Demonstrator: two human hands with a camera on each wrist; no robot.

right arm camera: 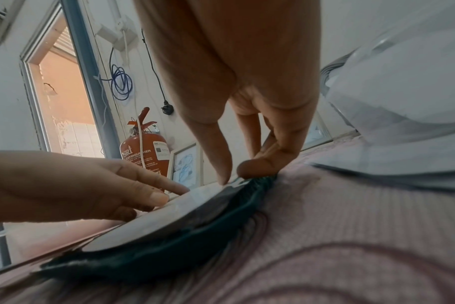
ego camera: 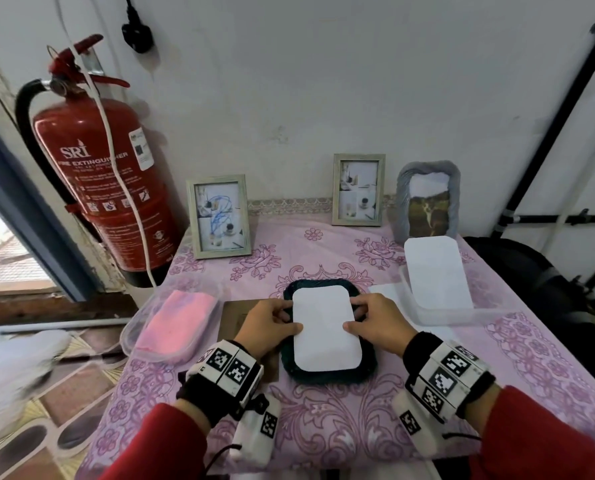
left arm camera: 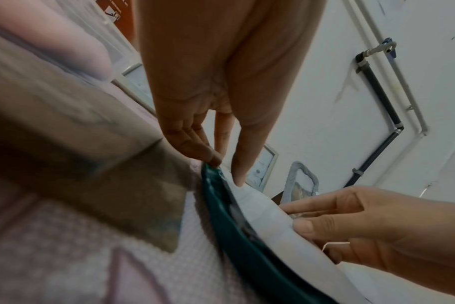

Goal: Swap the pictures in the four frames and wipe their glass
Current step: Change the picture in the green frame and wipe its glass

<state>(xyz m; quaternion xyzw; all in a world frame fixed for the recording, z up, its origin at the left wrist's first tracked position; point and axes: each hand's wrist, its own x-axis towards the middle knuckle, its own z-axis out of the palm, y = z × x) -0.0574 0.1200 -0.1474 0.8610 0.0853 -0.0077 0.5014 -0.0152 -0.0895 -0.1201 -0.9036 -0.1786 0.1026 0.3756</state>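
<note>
Midway: left hand (ego camera: 270, 325) and right hand (ego camera: 375, 323) pinch the white picture (ego camera: 325, 329) into the face-down teal frame (ego camera: 324, 375); three frames (ego camera: 358, 188) stand beyond it; wiping unconfirmed.

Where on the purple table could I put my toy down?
There is bare cloth in the middle, between the dark teal frame and the three standing frames, and along the near edge by the wrists. The sides are crowded: pink cloth tub left, clear box right.
</note>
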